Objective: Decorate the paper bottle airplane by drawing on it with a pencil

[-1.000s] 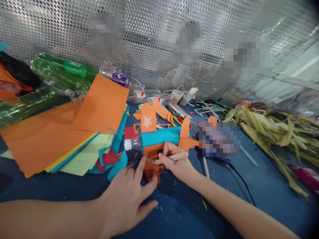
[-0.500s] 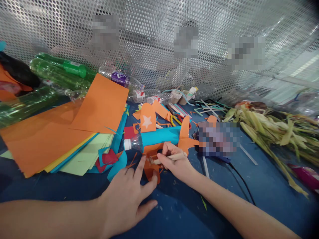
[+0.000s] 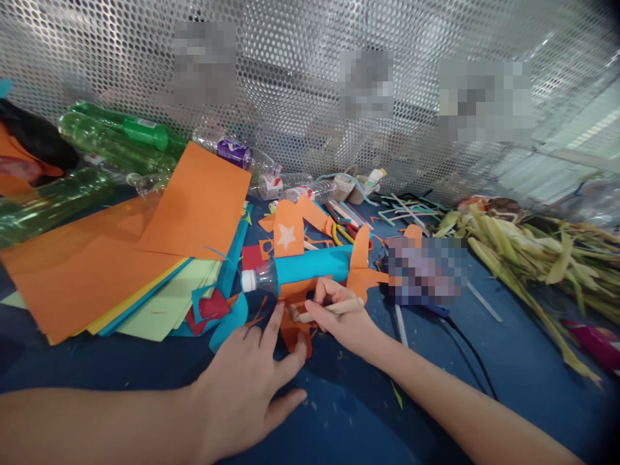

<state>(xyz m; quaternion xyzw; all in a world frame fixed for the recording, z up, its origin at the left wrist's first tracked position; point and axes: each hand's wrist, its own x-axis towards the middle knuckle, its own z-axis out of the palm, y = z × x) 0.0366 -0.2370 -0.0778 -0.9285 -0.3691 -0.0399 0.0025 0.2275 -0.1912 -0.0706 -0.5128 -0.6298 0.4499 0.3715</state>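
A pale, pen-like marker (image 3: 349, 305) is gripped in my right hand (image 3: 339, 316), its tip against the orange paper wing (image 3: 294, 332) on the near side of a bottle. My left hand (image 3: 254, 361) has its fingers spread, with fingertips pressing that wing's left and lower edges. The plastic bottle (image 3: 314, 263), wrapped in blue paper, lies on its side with a white cap (image 3: 248, 280) to the left. A second orange wing with a white star (image 3: 287, 236) stands on its far side. Orange paper fins (image 3: 359, 258) sit at the bottle's right end.
Stacked coloured paper (image 3: 97, 258) covers the left of the blue table (image 3: 349, 413). Green bottles (image 3: 116, 139) lie behind it. Yellow-handled scissors (image 3: 343, 234) rest among scraps beyond the bottle. Dried husks (image 3: 523, 258) are at right, near a blurred device with a black cable (image 3: 472, 352).
Both hands keep nearly the same place. The marker's tip has shifted very slightly on the orange wing.
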